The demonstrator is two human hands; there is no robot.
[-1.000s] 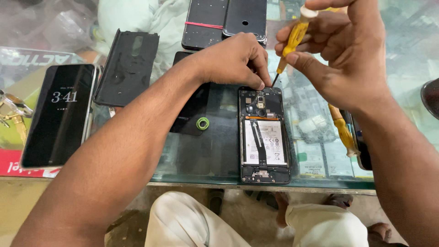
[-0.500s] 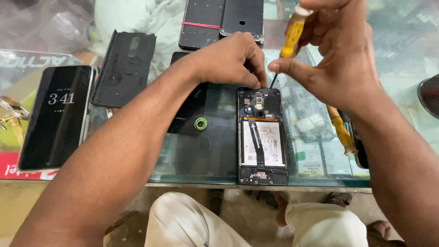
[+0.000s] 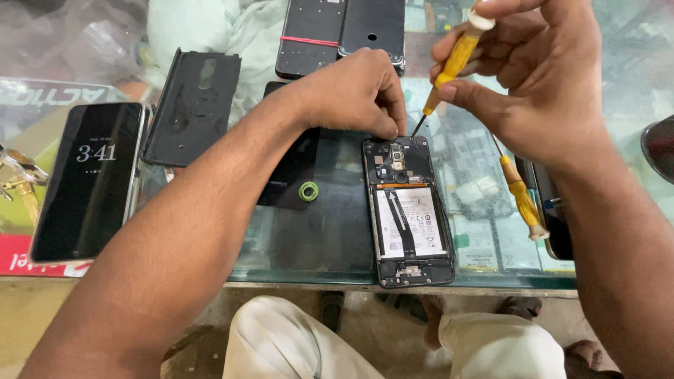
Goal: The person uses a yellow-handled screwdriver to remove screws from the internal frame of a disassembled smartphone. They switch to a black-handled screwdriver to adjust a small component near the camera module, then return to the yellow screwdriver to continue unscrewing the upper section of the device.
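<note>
Opened phone (image 3: 407, 210) at glass-counter (image 3: 337, 238) centre; left hand (image 3: 354, 91) pinches its 12 o'clock edge, right hand (image 3: 533, 77) clamped on yellow screwdriver (image 3: 449, 67), tip seemingly seated there—slip could gouge the board.

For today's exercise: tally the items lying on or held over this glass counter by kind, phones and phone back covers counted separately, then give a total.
Opened phone: 1
Lit phone: 1
Back covers: 3
Yellow screwdrivers: 2
Green ring: 1
Total: 8
</note>
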